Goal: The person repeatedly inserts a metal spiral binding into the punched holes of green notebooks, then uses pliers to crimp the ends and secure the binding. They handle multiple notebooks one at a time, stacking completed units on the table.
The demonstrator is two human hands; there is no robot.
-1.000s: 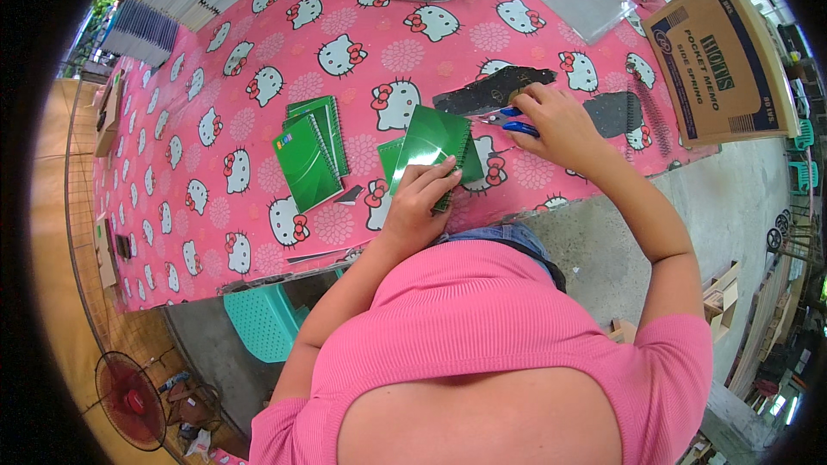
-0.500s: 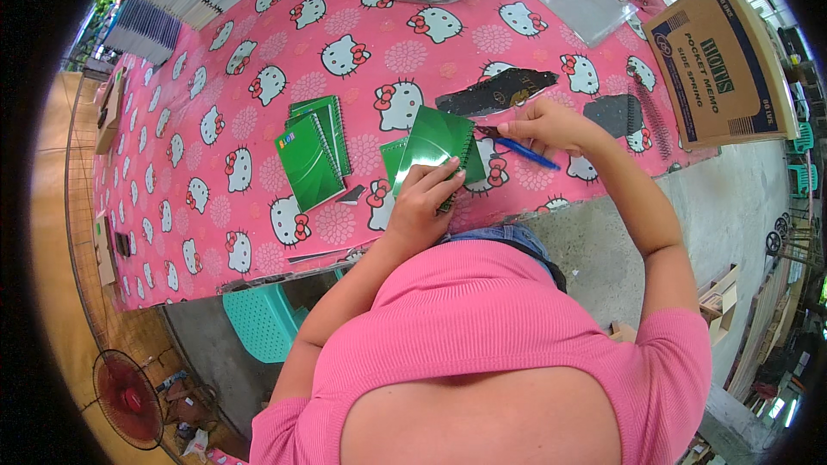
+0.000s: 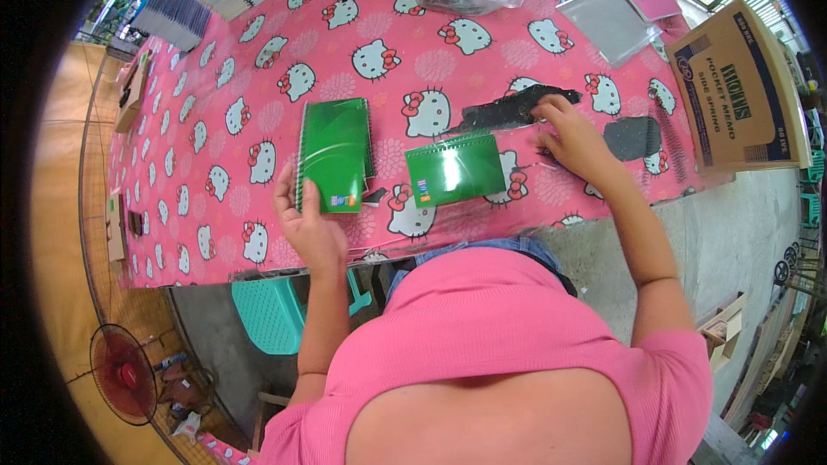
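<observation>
Spiral binding [image 3: 300,164] runs down the left edge of a green notebook [image 3: 336,151] on the pink table [image 3: 276,86], over another whose coil [image 3: 371,159] peeps out at the right. The left hand [image 3: 314,228] pinches its lower left corner in a narrow grip, thumb on the cover, fingers by the binding. It should be light and fairly stiff, with a glossy cover that may slip; the bound edge looks the surest hold, though squeezing hard could bend the wire. How many notebooks lie underneath is hidden, as are some left fingertips.

Just to the right, a second green notebook [image 3: 454,176] lies flat and untouched, its coil along the far edge, glare washing out part of its cover. Farther right, the right hand [image 3: 567,133] curls at the end of a black strip [image 3: 495,114]. Something dark shows under its fingers, too unclear to name, so I cannot tell whether it grips anything. Beyond lie a dark grey piece [image 3: 631,138] and a cardboard box [image 3: 732,95].
</observation>
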